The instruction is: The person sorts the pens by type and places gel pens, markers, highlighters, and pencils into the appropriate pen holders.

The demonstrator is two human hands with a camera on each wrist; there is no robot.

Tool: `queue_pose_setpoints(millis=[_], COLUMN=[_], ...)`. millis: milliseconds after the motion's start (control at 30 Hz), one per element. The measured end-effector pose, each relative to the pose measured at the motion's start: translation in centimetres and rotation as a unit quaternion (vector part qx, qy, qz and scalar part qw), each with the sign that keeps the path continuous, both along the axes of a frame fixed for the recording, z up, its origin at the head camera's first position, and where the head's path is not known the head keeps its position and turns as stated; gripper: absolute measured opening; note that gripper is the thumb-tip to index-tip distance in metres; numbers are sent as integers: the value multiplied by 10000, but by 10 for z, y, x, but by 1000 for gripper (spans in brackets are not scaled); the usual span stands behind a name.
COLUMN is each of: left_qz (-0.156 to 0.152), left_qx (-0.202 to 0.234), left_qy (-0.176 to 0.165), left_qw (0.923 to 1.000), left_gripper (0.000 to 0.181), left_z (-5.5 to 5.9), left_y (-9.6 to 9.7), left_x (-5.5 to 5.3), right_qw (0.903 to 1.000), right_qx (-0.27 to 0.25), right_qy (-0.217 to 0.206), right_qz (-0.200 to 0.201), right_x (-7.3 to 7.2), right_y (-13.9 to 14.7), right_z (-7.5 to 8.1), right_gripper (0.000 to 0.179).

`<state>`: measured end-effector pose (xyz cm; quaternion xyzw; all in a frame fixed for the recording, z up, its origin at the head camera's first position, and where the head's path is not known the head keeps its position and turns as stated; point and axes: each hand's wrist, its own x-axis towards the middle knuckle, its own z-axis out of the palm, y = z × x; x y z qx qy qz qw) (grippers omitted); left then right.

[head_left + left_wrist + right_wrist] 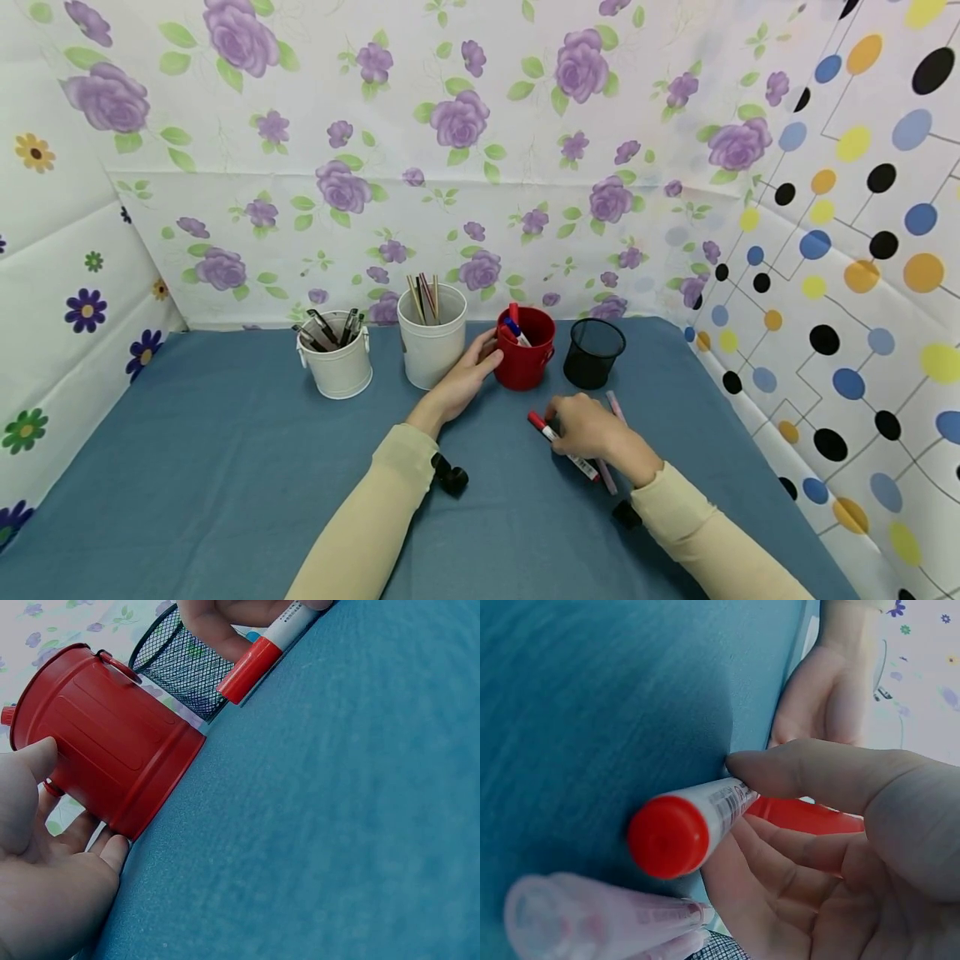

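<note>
My left hand (459, 383) grips the side of a small red bucket (522, 367), its thumb against the near wall and the other fingers round the left side. Inside the bucket stand a red-capped marker (513, 312) and a blue-capped one (513, 327). In front of the bucket, my right hand (588, 429) pinches a white marker with red ends (718, 806) between thumb and fingers, at the tabletop. Just right of that marker lie pale pink translucent pens (604, 915), partly hidden by the hand in the head view.
A black mesh cup (591, 367) stands right of the red bucket. To the left are a tall white bucket (433, 354) with thin sticks and a shorter white bucket (341, 375) with several dark pens. A blue cloth (225, 483) covers the table; patterned sheets hang behind and beside it.
</note>
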<state>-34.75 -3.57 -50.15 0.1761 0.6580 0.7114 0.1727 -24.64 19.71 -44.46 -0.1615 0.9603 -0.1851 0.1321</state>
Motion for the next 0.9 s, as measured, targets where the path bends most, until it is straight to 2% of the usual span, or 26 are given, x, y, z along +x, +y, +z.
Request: queue_pose_setpoints(millis=[233,400,567,667,900], left_qz=[10,34,33,27,-11], left_qx=[20,10,37,49,25], left_qy=[105,150,136,125,174], left_qw=[9999,9999,9999,9999,9998], left_gripper=[63,63,63,63,63], left_z=[1,1,1,0,-2], left_y=[0,1,1,1,0], left_x=[1,1,0,0,-1], right_qw=[9997,9958,9871,9840,9783], right_qx=[-141,-529,-1018,-1238,-1748], right_qy=[-88,-137,-285,-342,-326], right_qz=[192,731,1200,1239,1058], right_x=[-2,-4,-9,-12,-21], right_y=[2,8,14,19,31], right_z=[0,2,12,19,35], right_gripper=[32,29,25,22,22])
